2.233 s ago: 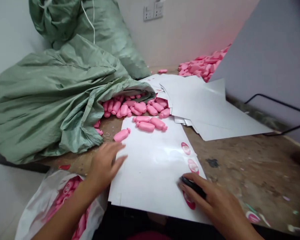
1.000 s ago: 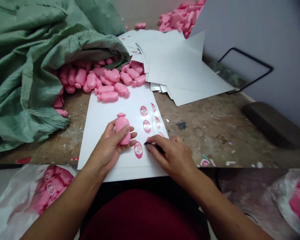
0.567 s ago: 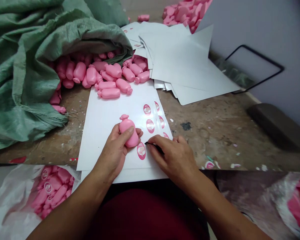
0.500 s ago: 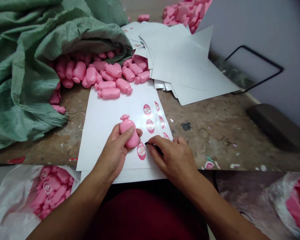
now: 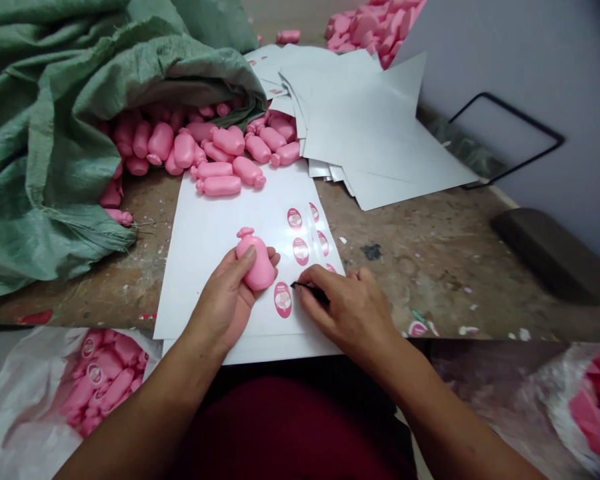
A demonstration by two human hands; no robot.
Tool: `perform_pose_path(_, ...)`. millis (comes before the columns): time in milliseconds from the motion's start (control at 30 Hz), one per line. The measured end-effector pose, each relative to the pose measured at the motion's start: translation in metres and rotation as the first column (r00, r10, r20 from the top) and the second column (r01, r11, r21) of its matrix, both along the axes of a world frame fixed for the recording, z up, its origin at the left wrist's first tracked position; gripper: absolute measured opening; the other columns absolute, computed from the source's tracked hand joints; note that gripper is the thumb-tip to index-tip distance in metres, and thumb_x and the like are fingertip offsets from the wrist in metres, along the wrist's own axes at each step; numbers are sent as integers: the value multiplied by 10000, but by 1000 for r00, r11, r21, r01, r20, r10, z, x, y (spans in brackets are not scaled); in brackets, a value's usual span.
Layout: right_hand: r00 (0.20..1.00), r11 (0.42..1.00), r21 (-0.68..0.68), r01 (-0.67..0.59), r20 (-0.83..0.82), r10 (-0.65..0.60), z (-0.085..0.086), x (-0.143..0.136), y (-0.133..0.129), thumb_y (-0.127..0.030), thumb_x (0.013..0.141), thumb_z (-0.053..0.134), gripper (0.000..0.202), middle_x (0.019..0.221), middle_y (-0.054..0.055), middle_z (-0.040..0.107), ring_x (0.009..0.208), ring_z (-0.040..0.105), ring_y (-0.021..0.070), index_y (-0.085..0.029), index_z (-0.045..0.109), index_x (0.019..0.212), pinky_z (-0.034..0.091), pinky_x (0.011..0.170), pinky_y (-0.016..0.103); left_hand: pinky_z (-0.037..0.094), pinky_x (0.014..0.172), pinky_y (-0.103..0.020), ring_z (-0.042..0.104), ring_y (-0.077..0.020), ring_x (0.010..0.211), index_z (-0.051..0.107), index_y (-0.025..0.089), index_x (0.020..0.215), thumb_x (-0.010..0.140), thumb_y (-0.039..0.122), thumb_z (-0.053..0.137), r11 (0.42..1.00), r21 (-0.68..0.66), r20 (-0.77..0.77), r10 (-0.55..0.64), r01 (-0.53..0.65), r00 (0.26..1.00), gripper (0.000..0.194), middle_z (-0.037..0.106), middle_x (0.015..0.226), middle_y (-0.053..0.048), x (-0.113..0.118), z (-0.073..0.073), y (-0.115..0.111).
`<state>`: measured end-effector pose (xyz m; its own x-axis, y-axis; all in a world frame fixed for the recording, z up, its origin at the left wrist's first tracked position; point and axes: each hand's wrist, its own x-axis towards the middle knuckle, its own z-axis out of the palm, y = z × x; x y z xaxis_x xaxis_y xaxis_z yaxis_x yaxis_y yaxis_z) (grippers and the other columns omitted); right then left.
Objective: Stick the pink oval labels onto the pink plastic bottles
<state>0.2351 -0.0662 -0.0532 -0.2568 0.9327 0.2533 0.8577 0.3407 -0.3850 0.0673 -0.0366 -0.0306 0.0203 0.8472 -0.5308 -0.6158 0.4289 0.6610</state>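
Note:
My left hand (image 5: 229,293) is closed round a small pink plastic bottle (image 5: 258,265), thumb on its front, the knobbed end pointing away from me. In my right hand (image 5: 347,303) is a thin black pointed tool (image 5: 313,291), pinched between thumb and fingers; its exact kind is hidden by the grip. The tool's tip is just right of an oval pink-and-white sticker (image 5: 283,300) on a white sticker sheet (image 5: 205,247). More oval stickers (image 5: 301,251) lie in rows farther up the sheet, a few partly behind my right hand.
A green woven sack (image 5: 55,147) spills pink bottles (image 5: 219,186) onto the table at left. Loose white sheets (image 5: 360,113) are stacked behind. Below the table's front edge, a white bag (image 5: 20,400) holds labelled bottles. A dark block (image 5: 555,253) stands at right beside a black wire frame (image 5: 510,110).
My left hand has shifted slightly left and up with the bottle, away from the nearest sticker, which now shows fully. My right hand and tool have barely moved.

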Motion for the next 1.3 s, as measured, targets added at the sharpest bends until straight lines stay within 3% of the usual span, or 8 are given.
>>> perform_pose_path(133, 1000, 998, -54, 25, 6, -24, 0, -4, 5, -338, 894, 623, 188, 710, 4, 740, 560, 566, 146, -196, 623, 770, 265, 712, 342, 544, 938, -309, 720, -166, 955, 663, 153, 1027, 902, 176, 640, 1000, 1, 1, 0, 0, 1000, 129, 746, 967, -66, 1, -1, -1)
perform_pose_path(233, 982, 973, -225, 39, -173, -79, 6, -2, 9, -386, 853, 652, 244, 626, -14, 660, 550, 518, 134, -204, 593, 701, 304, 684, 323, 538, 938, -305, 716, -156, 927, 669, 143, 1007, 889, 169, 652, 1000, 9, -19, 5, -5, 1000, 123, 739, 927, -59, 1, -2, -1)
perform_pose_path(300, 898, 924, -382, -21, -414, -151, 13, 3, 11, -427, 830, 653, 282, 605, -23, 603, 557, 503, 130, -211, 563, 671, 326, 622, 293, 537, 931, -304, 710, -155, 915, 666, 137, 998, 887, 176, 648, 1000, 13, -45, -2, 3, 999, 119, 731, 904, -63, 1, -3, -1)
perform_pose_path(367, 758, 875, -473, -106, -608, -237, 20, 7, 10, -474, 798, 672, 320, 610, -22, 584, 564, 495, 128, -215, 546, 657, 330, 563, 272, 543, 905, -297, 705, -161, 913, 662, 140, 1003, 882, 191, 652, 999, 34, -78, -31, 34, 996, 132, 725, 904, -66, 1, -3, -2)
perform_pose_path(467, 653, 850, -498, -170, -703, -281, 29, 10, 8, -478, 775, 695, 314, 605, -14, 587, 578, 496, 130, -210, 577, 662, 345, 554, 271, 555, 810, -254, 693, -146, 868, 659, 170, 1039, 870, 212, 678, 993, 72, -133, -86, 96, 987, 175, 711, 942, -45, 1, -1, -8)
perform_pose_path(600, 667, 862, -469, -192, -707, -236, 36, 6, 6, -424, 810, 663, 231, 614, -21, 590, 593, 502, 130, -205, 661, 737, 366, 578, 279, 541, 699, -200, 659, -114, 793, 653, 200, 1116, 938, 301, 611, 983, 69, -75, -164, 170, 984, 209, 697, 968, -45, 4, 12, -21)
perform_pose_path(800, 649, 865, -440, -241, -736, -193, 38, -1, 6, -390, 811, 670, 200, 606, -36, 598, 572, 511, 115, -210, 673, 724, 388, 571, 263, 558, 632, -234, 671, -160, 805, 645, 180, 1140, 1011, 542, 332, 960, 10, 21, -281, 281, 959, 496, 687, 934, -80, 5, 27, -35)
perform_pose_path(1300, 666, 867, -433, -248, -726, -173, 38, -4, 6, -388, 827, 646, 221, 591, -30, 619, 564, 539, 125, -210, 652, 695, 411, 571, 270, 540, 639, -227, 671, -187, 891, 660, 189, 1135, 904, 648, 518, 953, 68, -44, -292, 295, 955, 533, 692, 982, -83, 4, 23, -40)
